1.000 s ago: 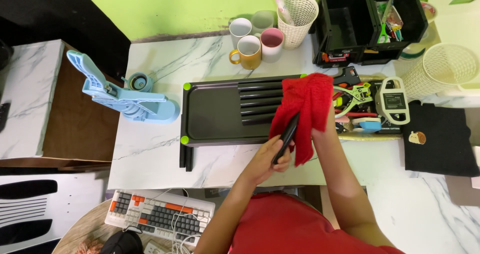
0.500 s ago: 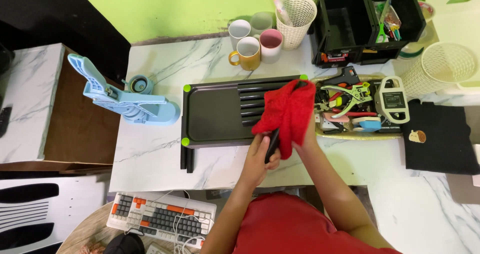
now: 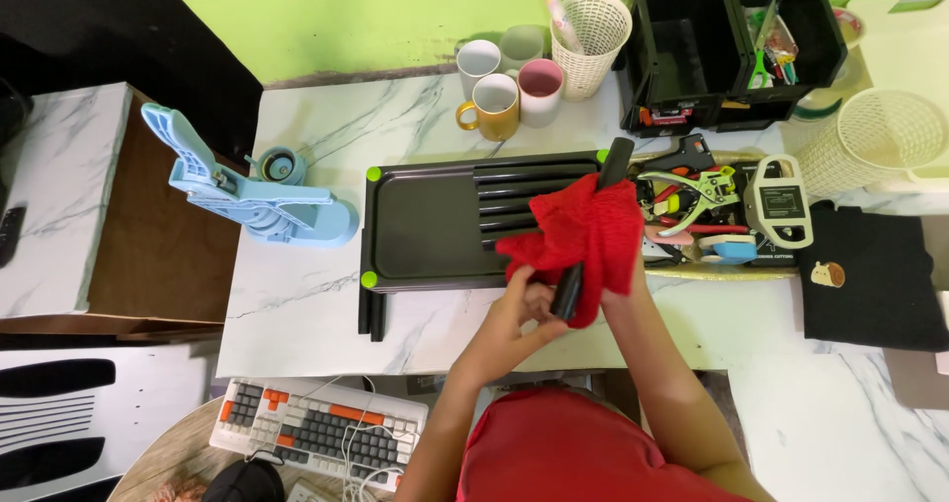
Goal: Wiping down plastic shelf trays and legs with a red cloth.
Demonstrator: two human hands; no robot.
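White marbled bench [image 3: 326, 309] against green wall [image 3: 326, 13], black tray [image 3: 425, 225] — long black rod [image 3: 591, 230], red cloth [image 3: 583, 240] wrapped mid-length, left hand [image 3: 519, 314] gripping rod end, right hand hidden under cloth — grip indeterminate.

Left hand [image 3: 519, 314] gripping the lower end of a black rod [image 3: 589, 227], right hand hidden under a red cloth [image 3: 581, 233] wrapped around the rod, black tray [image 3: 425, 225] just behind on a marble table [image 3: 306, 304], mugs [image 3: 506, 82], blue stand [image 3: 252, 191], keyboard [image 3: 321, 433] below.
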